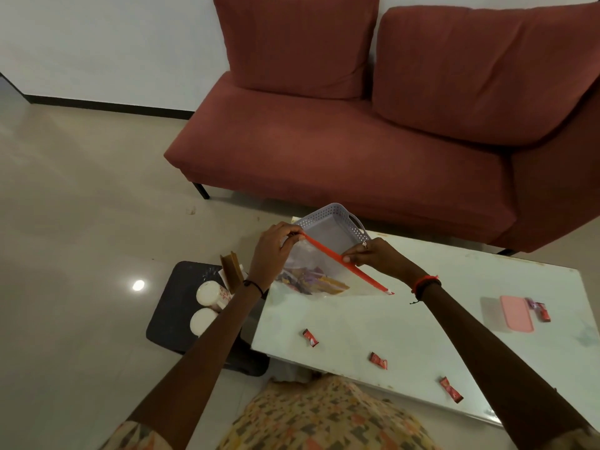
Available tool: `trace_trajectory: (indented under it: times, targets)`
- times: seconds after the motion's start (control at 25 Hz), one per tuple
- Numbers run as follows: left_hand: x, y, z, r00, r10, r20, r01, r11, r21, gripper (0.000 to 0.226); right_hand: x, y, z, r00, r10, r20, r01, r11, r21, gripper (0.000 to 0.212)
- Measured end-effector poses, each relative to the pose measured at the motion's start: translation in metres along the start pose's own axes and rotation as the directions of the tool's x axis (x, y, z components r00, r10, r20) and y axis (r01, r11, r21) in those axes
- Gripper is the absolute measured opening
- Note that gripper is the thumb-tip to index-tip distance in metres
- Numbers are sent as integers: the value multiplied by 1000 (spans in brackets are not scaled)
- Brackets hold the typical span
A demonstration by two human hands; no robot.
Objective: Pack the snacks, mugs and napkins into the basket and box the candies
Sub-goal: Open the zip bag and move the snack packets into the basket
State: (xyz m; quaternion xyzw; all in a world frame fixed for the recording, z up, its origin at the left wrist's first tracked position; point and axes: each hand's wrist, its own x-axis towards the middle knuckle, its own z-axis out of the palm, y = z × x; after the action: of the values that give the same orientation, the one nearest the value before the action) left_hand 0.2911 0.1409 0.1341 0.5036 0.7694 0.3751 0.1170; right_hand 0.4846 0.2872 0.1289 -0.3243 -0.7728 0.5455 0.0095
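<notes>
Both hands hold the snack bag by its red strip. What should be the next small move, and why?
Probably carry the bag forward and lower it into the basket. The left hand and right hand pinch its red strip, the snacks are inside, and the basket stands open just behind it. Whether the strip is fully sealed I cannot tell.

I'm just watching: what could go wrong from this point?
The zip bag, pinched by its red strip between the left hand and right hand, hangs tilted; if unsealed, snacks could spill. A candy lies near the front edge of the table, beside the right forearm, and might get swept off.
</notes>
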Motion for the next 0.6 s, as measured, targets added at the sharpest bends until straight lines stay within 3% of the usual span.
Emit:
trace_trajectory:
  times: [0.36, 0.6]
  targets:
    - [-8, -5, -6, 999, 12, -43, -13, 1000, -19, 18, 4, 1, 12, 1000, -13, 5, 13, 997, 70, 20]
    - [-11, -3, -6, 996, 3, -86, -6, 1000, -26, 18, 4, -6, 19, 980, -200, 19, 198, 943, -266, 24]
